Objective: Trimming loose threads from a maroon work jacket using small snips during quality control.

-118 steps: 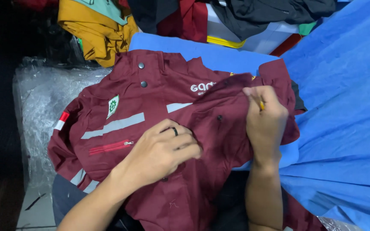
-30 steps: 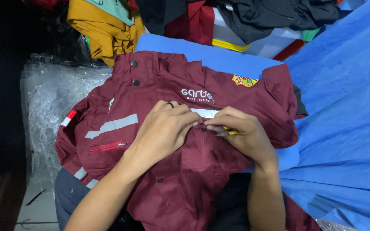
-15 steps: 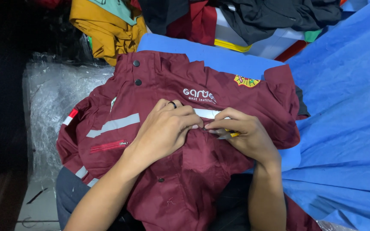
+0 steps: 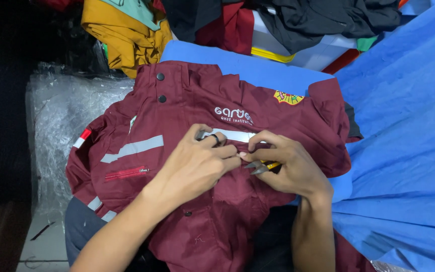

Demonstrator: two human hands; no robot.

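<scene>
1. Jacket (image 4: 177,116), maroon with grey reflective strips, lies spread across a blue pad (image 4: 237,63), its collar toward the far side and its hem hanging toward the person.
2. Left hand (image 4: 197,163) rests palm down on the jacket's middle, fingers curled and pinching the cloth just under the chest strip; a dark ring sits on one finger.
3. Right hand (image 4: 288,163) is closed around a small snips (image 4: 260,167) with a yellow handle, its metal tips pointing at the left fingertips and touching the cloth there.
4. Both hands meet over the jacket's front, just below the white lettering.
5. Blue cloth (image 4: 404,151) lies to the right; plastic wrap (image 4: 61,116) to the left; piled garments (image 4: 127,35) beyond the collar.
</scene>
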